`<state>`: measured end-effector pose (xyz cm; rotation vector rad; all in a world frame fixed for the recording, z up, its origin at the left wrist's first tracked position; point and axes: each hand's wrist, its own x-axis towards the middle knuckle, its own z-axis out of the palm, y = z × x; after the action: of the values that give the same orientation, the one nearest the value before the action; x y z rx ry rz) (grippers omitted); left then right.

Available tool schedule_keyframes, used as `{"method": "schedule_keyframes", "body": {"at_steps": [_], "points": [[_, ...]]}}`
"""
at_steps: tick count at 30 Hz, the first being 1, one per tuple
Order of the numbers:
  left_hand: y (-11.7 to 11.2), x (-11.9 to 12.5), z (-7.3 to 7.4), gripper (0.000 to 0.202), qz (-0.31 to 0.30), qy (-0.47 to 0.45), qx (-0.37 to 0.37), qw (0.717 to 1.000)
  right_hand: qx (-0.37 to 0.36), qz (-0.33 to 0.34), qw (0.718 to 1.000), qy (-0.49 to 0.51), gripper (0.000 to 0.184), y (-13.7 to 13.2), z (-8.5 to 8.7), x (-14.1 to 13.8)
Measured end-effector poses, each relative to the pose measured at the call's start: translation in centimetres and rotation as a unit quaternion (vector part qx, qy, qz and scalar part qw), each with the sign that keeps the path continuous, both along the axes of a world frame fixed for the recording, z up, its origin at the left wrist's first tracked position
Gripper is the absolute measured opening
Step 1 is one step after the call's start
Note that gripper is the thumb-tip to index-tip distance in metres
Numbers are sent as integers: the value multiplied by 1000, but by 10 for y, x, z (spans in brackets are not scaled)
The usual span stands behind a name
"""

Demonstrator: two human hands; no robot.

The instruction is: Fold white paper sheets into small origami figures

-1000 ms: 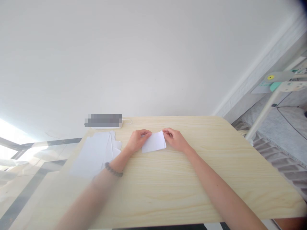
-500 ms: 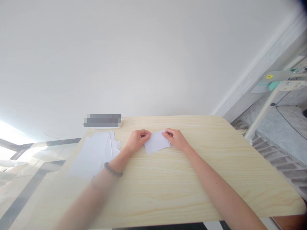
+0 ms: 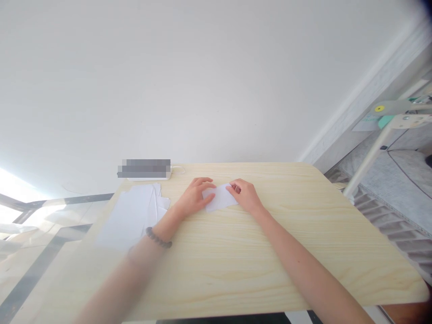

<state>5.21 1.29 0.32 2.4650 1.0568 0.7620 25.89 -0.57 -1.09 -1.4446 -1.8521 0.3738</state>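
A small white sheet of paper (image 3: 220, 199) lies near the middle of the table, between my two hands. My right hand (image 3: 245, 194) pinches its upper right corner between thumb and fingers. At the paper's left end is my left hand (image 3: 197, 195), open, its thumb and forefinger stretched apart over the sheet and touching it. A dark bead bracelet circles my left wrist. Beyond that forearm, on the left of the table, larger white sheets (image 3: 131, 211) lie in a loose, overlapping pile, partly covered by my arm.
The pale wooden table (image 3: 303, 216) stands against a white wall (image 3: 216, 81). A white-edged device (image 3: 148, 178), mostly blurred out, sits at its back left with a cable. To the right are a metal frame (image 3: 367, 157) and a grey covered surface (image 3: 405, 180).
My left hand has loosened from a pinch, its fingers now spread over the paper's left end. The paper has turned slightly and its near edge has shifted away from me. My right hand keeps its pinch.
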Motion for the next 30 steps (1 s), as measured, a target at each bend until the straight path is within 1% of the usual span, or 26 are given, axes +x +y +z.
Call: {"method": "schedule_keyframes", "body": {"at_steps": [2, 5, 10, 12, 16, 23, 30], "points": [[-2, 1, 0, 37, -24, 59, 19, 998, 7, -8, 1000, -22, 14, -1, -1, 0], [-6, 3, 0, 41, -22, 94, 30, 995, 17, 4, 999, -52, 18, -4, 0, 1], [-8, 4, 0, 40, -7, 97, 30, 995, 29, 99, 992, -72, 32, -9, 2, 7], [-8, 4, 0, 39, -5, 95, 29, 995, 26, 122, 990, -68, 35, -10, 2, 10], [-6, 4, 0, 38, -7, 94, 28, 995, 26, 130, 989, -62, 34, -12, 0, 12], [-4, 3, -1, 37, -11, 92, 26, 995, 59, 168, 981, -71, 32, -12, 1, 11], [-3, 1, -1, 37, -27, 94, 16, 995, 36, 200, 976, -78, 37, -11, 7, 18]]}}
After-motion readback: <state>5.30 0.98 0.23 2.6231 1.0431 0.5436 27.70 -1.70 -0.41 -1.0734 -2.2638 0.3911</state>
